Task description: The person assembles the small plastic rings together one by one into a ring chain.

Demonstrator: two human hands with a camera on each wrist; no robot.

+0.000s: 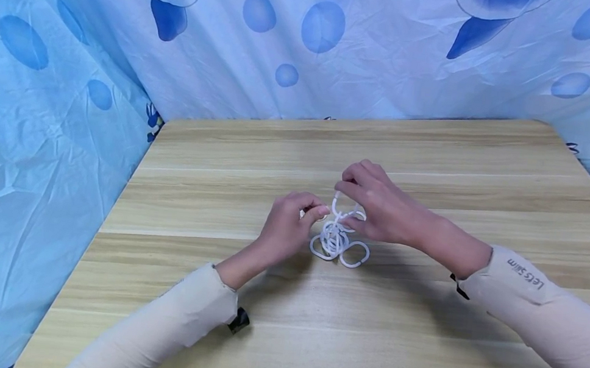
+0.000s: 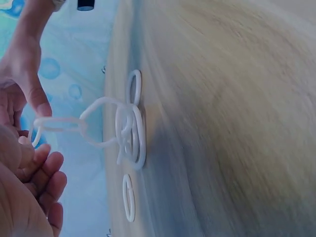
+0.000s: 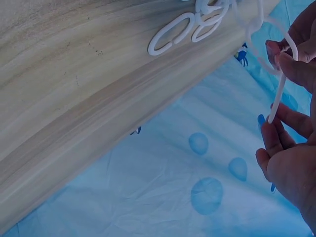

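Note:
Several white plastic C-shaped rings, some hooked through each other, lie in a pile (image 1: 333, 241) on the wooden table. To the left of the pile, my left hand (image 1: 290, 220) pinches a ring between thumb and fingers. My right hand (image 1: 372, 203) is at the right, above the pile, its fingertips gripping a raised white ring (image 3: 278, 101). In the left wrist view, linked rings (image 2: 101, 100) stretch from the fingers down to the heap on the table. A ring (image 3: 157, 42) with a gap in its side lies at the edge of the pile.
The wood-grain table (image 1: 341, 349) spreads out around the hands. Behind it and along its sides hangs a blue curtain (image 1: 220, 70) with bubble and whale prints. Each forearm wears a light sleeve (image 1: 529, 299) with a small black piece at the wrist.

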